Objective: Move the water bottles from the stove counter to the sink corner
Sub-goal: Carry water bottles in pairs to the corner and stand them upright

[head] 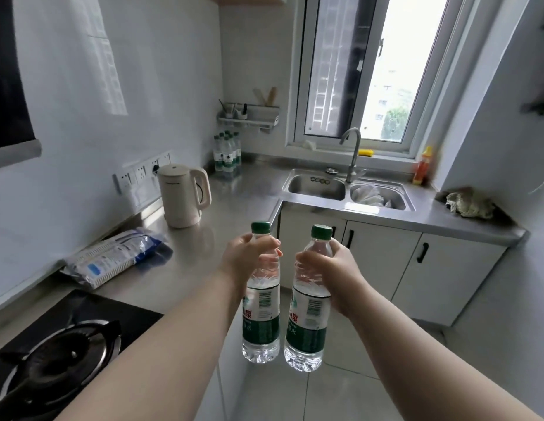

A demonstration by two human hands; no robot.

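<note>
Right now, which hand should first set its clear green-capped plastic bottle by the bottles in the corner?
Probably left: the left hand is on the side of the green-capped corner bottles; the right hand would reach across it.

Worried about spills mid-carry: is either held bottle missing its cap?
No: the left bottle, gripped by the left hand, and the right bottle, gripped by the right hand, are both capped.

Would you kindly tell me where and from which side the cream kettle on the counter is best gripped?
By its loop handle, from the sink side: the kettle stands upright with the handle jutting that way, leaving a gap behind it to hook into.
</note>
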